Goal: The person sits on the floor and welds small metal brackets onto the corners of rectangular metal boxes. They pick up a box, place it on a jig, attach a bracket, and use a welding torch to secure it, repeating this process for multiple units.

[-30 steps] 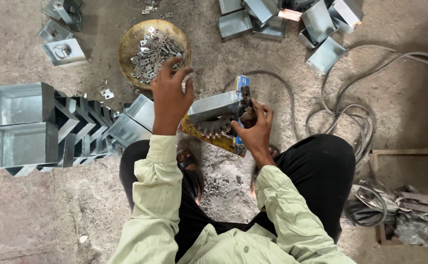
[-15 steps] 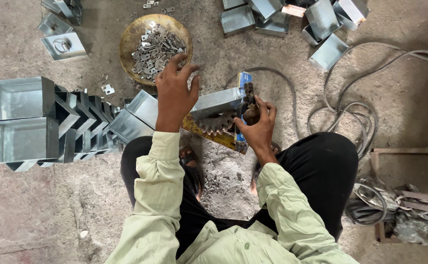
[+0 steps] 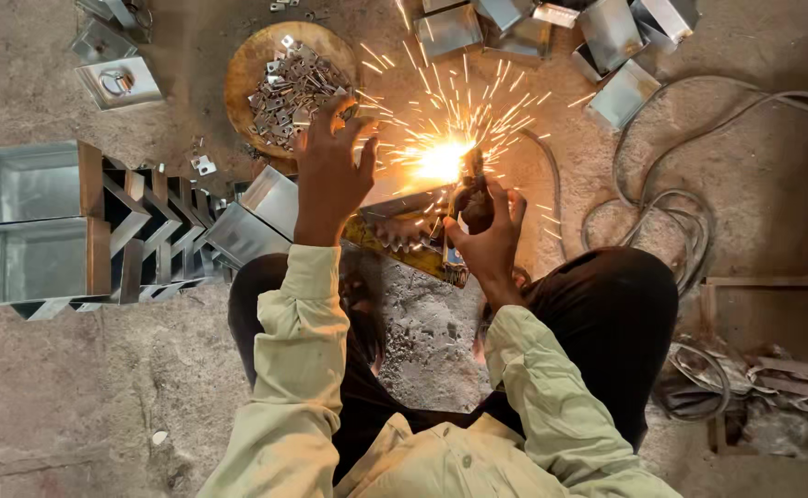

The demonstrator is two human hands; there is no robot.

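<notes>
Sparks (image 3: 441, 138) burst bright orange off the top edge of the folded sheet-metal box (image 3: 404, 198), fanning out over the dirt floor; the box sits between the person's knees, propped on a yellowish toothed metal piece (image 3: 402, 242); the right hand (image 3: 487, 231) is wrapped tight round a dark welding holder (image 3: 471, 189), its tip right at the box's far corner where the glare is; the left hand (image 3: 330, 171) has fingers spread wide, gripping nothing, palm pressing down on the near-left side of the box; just beyond the box, past those fingertips, a round brass-coloured dish (image 3: 243, 78) is heaped with small metal clips; left of the box runs a row of finished galvanised boxes (image 3: 44, 221); right of it, loose cable (image 3: 662, 198) loops across the ground.
</notes>
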